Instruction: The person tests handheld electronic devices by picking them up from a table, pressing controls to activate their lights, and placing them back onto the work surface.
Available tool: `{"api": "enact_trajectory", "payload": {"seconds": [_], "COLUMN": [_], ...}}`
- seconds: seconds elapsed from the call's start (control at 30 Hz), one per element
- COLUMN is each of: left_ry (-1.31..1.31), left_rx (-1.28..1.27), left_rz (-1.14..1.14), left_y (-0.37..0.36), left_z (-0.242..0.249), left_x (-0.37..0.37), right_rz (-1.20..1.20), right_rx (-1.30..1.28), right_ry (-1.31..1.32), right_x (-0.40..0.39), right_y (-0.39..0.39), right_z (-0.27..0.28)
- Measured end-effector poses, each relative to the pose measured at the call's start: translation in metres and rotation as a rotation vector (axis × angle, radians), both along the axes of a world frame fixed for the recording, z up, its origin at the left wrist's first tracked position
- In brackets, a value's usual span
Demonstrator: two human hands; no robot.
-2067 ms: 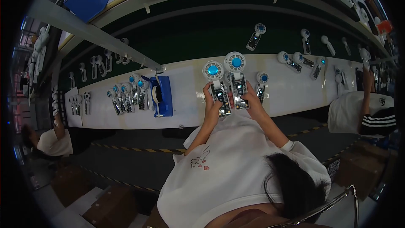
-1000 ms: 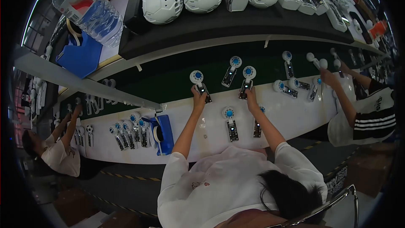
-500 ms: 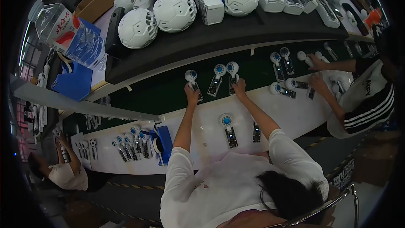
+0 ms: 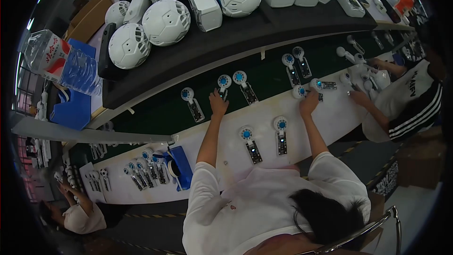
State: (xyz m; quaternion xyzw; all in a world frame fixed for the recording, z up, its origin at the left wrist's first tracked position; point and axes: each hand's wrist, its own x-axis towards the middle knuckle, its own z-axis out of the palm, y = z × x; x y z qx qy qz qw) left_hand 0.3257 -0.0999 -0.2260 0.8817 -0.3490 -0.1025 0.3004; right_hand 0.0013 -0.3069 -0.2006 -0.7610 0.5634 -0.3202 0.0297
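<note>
My left hand (image 4: pixel 219 104) has its fingers on the handle of a handheld fan (image 4: pixel 224 81), which has a round white head, a blue centre and an exposed circuit board. My right hand (image 4: pixel 309 103) is closed over the handle of another fan (image 4: pixel 298 91), lying sideways at the table's far edge; its fingertips are partly hidden. Beside my left hand, one fan (image 4: pixel 188 95) lies to the left and another (image 4: pixel 240 77) to the right, on the green strip. Nearer me, two fans (image 4: pixel 246 133) (image 4: pixel 281 123) with lit boards lie on the white table.
A dark shelf (image 4: pixel 236 33) above carries white ball-patterned shells (image 4: pixel 166 22) and a water bottle (image 4: pixel 56 61). A blue holder (image 4: pixel 181 167) and several fans (image 4: pixel 144 170) are at left. Co-workers sit at right (image 4: pixel 410 99) and left (image 4: pixel 82 217).
My left hand has left the leftmost fan for the one beside it. My right hand has let go of its fan and moved right to the sideways one. The view has shifted.
</note>
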Motion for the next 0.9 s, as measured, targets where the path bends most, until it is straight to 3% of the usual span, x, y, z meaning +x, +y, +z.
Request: {"api": "enact_trajectory", "payload": {"seconds": [0.07,0.13,0.27,0.33,0.37,0.43,0.47,0.53,0.6,0.67,0.73,0.8,0.9], "left_ry": [-0.033,0.091,0.198,0.228,0.226,0.665,0.665,0.966,1.046,1.270,1.240,1.077,1.031], "left_rx": [0.065,0.116,0.002,-0.301,-0.305,-0.599,-0.604,-0.678,-0.766,-0.980,-0.940,-0.928,-0.931], "left_rz": [0.051,0.142,0.294,0.263,0.277,0.240,0.251,0.275,0.220,0.146,0.158,0.144,0.149], "left_y": [0.002,0.006,0.027,0.041,0.047,0.059,0.064,0.071,0.080,0.088,0.094,0.100,0.114], "left_z": [-0.001,0.008,0.015,0.023,0.029,0.075,0.101,0.142,0.145,0.150,0.163,0.172,0.176], "left_x": [0.001,-0.001,-0.016,-0.027,-0.033,-0.056,-0.069,-0.091,-0.107,-0.123,-0.137,-0.147,-0.148], "right_rz": [0.036,0.168,0.197,0.241,0.255,0.352,0.380,0.426,0.599,0.662,0.763,0.817,0.846], "right_rx": [-0.014,0.098,0.169,0.384,0.378,0.451,0.662,1.007,1.262,1.395,1.490,1.415,1.413], "right_ry": [0.105,0.466,0.612,0.445,0.447,0.078,-0.126,-0.416,-0.808,-0.891,-0.953,-0.937,-0.870], "right_x": [-0.025,-0.033,-0.033,-0.026,-0.021,-0.008,0.003,0.032,0.052,0.068,0.077,0.083,0.083], "right_y": [-0.012,-0.018,-0.006,0.011,0.017,0.031,0.041,0.066,0.102,0.136,0.159,0.182,0.199], "right_z": [-0.007,0.001,0.047,0.067,0.065,0.060,0.068,0.089,0.112,0.133,0.143,0.158,0.170]}}
